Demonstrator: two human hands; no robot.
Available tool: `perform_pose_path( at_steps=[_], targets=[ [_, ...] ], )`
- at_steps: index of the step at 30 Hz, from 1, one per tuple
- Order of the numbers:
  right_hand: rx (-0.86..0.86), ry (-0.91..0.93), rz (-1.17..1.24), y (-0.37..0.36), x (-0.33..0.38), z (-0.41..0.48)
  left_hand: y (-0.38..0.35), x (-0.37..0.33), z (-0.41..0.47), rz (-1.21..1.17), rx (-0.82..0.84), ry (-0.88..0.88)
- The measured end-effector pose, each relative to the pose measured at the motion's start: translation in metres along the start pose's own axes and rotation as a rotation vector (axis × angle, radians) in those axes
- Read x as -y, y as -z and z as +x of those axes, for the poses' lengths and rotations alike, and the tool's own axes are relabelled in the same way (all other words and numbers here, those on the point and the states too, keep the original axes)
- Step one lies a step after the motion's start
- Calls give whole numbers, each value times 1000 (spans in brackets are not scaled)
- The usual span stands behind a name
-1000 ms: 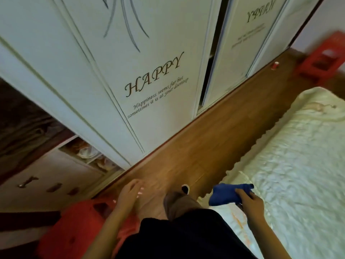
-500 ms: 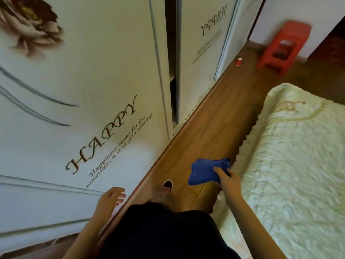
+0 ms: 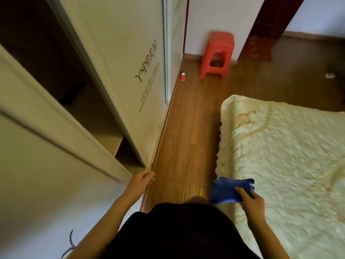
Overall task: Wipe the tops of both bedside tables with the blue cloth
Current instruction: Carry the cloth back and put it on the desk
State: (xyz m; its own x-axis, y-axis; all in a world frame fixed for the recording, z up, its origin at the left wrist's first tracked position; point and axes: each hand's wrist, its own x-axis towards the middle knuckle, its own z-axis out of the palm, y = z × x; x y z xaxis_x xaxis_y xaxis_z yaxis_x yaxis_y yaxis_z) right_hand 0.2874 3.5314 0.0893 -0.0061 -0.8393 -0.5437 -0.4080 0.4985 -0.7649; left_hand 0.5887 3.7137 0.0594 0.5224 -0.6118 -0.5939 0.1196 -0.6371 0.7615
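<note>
The blue cloth (image 3: 226, 190) is bunched in my right hand (image 3: 251, 201), which holds it low over the edge of the bed. My left hand (image 3: 142, 179) hangs beside the white wardrobe with its fingers loosely curled and nothing in it. No bedside table is in view.
A strip of wooden floor (image 3: 188, 131) runs ahead between the white wardrobe (image 3: 130, 75), its sliding door partly open, and the bed with a cream quilt (image 3: 280, 156). A red plastic stool (image 3: 217, 55) and a small red cup (image 3: 183, 76) stand at the far end by the wall.
The view has swung right and forward along the wardrobe; the red stool ahead has come closer. The near red stool and drawers have left the view. My right hand keeps the cloth.
</note>
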Motion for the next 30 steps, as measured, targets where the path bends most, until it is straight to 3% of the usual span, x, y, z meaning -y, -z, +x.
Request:
perform_pose_path(
  at_steps=[6, 10, 24, 30],
  targets=[
    [-162, -104, 101, -6, 51, 89, -12, -96, 119, 66, 88, -42],
    [-164, -109, 120, -27, 96, 171, -22, -134, 193, 71, 59, -9],
    [171, 68, 0, -135, 352, 404, -15, -275, 366, 104, -176, 124],
    [151, 21, 28, -182, 426, 500, -3, -338, 493, 34, -192, 185]
  ],
)
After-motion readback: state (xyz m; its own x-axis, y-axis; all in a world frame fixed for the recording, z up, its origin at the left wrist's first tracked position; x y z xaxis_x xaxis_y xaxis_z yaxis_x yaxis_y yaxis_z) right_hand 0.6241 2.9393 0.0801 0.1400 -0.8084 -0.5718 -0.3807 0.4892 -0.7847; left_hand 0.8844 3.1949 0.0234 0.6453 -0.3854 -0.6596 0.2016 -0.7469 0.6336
